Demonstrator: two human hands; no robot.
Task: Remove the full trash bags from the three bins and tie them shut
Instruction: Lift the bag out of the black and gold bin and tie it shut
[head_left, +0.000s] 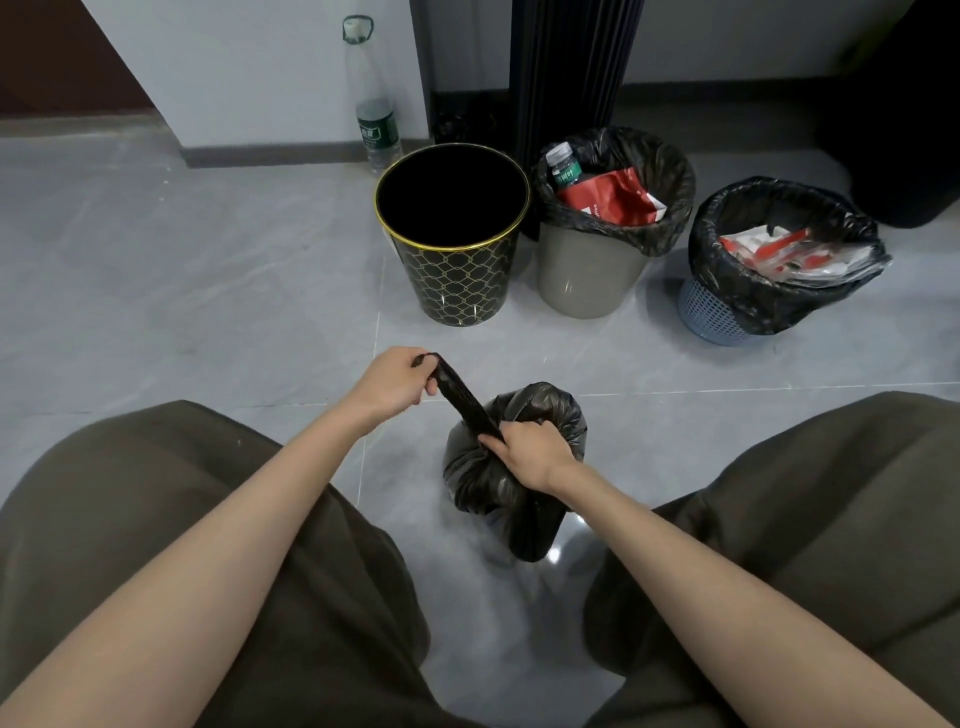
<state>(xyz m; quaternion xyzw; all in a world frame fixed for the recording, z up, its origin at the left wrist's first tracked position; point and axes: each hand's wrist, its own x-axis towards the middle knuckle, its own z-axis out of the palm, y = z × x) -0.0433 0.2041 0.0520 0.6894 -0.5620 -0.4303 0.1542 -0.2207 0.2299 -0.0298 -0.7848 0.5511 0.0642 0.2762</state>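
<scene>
Your knees (182, 467) flanked the black trash bag (475, 480) on the floor (208, 260), right hand (530, 457) clenched round its neck just above the bulge, left hand (395, 387) pinching the twisted tail (462, 395) taut between your fingers (493, 441), likely readying a knot.

Glossy grey floor tiles (208, 270) with pale grout lines fill most of the frame, and a small bright glint of light (553, 555) sits low at centre. Across the top runs a white wall (249, 67) with a grey skirting board (270, 155). A dark brown panel (52, 52) (perhaps a door) occupies the upper left. A black ribbed column (566, 62) stands at upper centre, and a dark bulky shape (904, 130) fills the upper right.
</scene>
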